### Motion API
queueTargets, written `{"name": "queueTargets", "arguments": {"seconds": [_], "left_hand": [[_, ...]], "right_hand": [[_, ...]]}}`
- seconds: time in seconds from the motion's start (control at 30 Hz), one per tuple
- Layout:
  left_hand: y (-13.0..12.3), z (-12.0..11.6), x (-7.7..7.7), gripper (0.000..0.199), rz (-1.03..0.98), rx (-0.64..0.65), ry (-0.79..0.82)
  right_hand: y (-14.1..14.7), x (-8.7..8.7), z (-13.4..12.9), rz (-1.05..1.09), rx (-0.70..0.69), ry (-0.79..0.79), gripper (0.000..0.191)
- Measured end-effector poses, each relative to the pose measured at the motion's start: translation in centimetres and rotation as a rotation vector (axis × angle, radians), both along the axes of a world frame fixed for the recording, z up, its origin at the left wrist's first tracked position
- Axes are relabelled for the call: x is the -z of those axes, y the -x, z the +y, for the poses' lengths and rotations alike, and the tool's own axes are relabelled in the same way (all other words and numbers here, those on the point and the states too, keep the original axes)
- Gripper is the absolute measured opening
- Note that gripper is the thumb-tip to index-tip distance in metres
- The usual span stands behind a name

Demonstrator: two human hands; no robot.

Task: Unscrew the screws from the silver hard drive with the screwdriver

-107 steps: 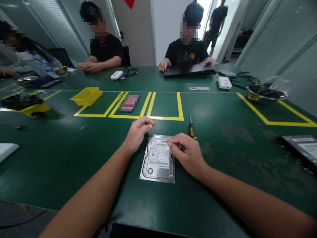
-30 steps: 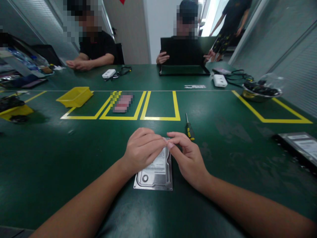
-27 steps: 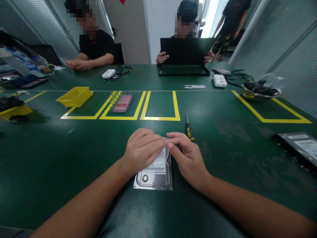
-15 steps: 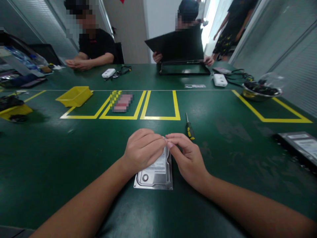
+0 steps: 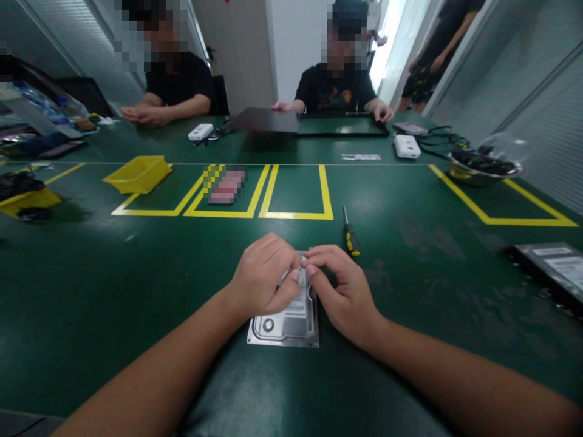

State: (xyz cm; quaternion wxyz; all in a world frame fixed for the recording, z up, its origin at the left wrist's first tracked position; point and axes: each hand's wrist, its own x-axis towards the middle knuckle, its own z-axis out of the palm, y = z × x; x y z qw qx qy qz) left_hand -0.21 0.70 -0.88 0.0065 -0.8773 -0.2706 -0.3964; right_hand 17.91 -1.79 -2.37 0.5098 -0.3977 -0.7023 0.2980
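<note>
A silver hard drive cover point(image 5: 285, 332) with a white label point(image 5: 297, 306) lies flat on the green table in front of me, its upper left part hidden under my left hand. My left hand point(image 5: 266, 276) is closed above it, thumb and fingers pinched near the label's top. From the other side my right hand point(image 5: 342, 288) pinches with thumb and fingertips at the same spot. A small pale bit shows between the two sets of fingertips; its kind cannot be made out. Beyond my right hand lies a screwdriver point(image 5: 350, 238) with a yellow and black handle.
Another hard drive point(image 5: 553, 267) lies at the right. Further off are a yellow bin point(image 5: 139, 175), a pinkish blurred item point(image 5: 229, 186), yellow tape frames and a metal bowl point(image 5: 483, 173) of dark parts. Across the table, one person point(image 5: 334, 88) holds a dark panel point(image 5: 266, 120); another sits left.
My left fingers have curled back slightly, so the thumb now shows; my right hand stays nearly still. Across the table, the person has lowered the dark panel and moved it left.
</note>
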Motion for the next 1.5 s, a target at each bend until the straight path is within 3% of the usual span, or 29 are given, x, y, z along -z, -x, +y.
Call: {"name": "queueTargets", "arguments": {"seconds": [0.5,0.73,1.07,1.5], "left_hand": [[0.1,0.4,0.0,0.019,0.066,-0.061,0.008],[0.1,0.5,0.2,0.014,0.078,-0.087,-0.004],[-0.2,0.7,0.7,0.003,0.105,-0.113,0.024],[-0.4,0.6,0.8,0.013,0.077,-0.114,0.061]], "right_hand": [[-0.2,0.4,-0.7,-0.416,-0.126,-0.156,0.012],[0.0,0.5,-1.4,-0.626,-0.191,-0.421,0.017],[0.1,0.3,-1.1,-0.639,-0.288,-0.516,0.021],[0.1,0.5,-0.8,-0.597,-0.328,-0.528,0.020]]}}
